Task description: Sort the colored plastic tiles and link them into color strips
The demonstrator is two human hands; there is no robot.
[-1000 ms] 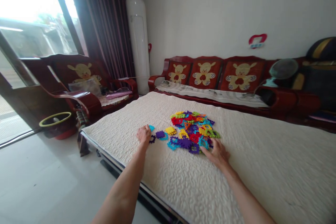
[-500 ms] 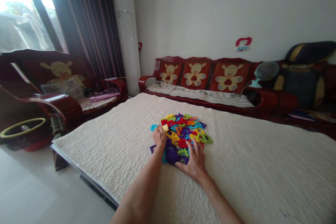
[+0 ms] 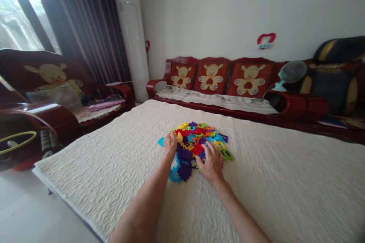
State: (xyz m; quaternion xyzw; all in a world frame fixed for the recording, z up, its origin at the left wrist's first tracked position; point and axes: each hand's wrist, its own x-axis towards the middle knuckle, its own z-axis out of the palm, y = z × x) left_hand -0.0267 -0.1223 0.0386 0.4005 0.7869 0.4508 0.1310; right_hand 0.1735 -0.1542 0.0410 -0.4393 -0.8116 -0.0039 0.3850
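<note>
From where I stood, the toothed plastic pieces (image 3: 196,136) lay in a loose, many-coloured pile on the pale quilted cover (image 3: 270,174); the left hand (image 3: 170,144) was at the pile's left edge, its fingers curled in close, though I could not tell whether they pinched a piece; the right hand (image 3: 211,161) rested over the near right part of the pile, its fingers spread and bent, the tips by a red piece (image 3: 197,149).

A light blue piece (image 3: 161,141) lay just left of the left hand; a dark purple piece (image 3: 184,171) and a blue piece (image 3: 175,176) lay at the pile's near end, between the two forearms; a green piece (image 3: 228,155) stuck out on the right, beyond the right hand.

Past the cover stood a long wooden sofa (image 3: 199,102) with bear-patterned cushions (image 3: 210,76); a small fan (image 3: 292,72) stood near its right end; a tall white cabinet (image 3: 132,38) stood beside the dark curtain (image 3: 91,19).
</note>
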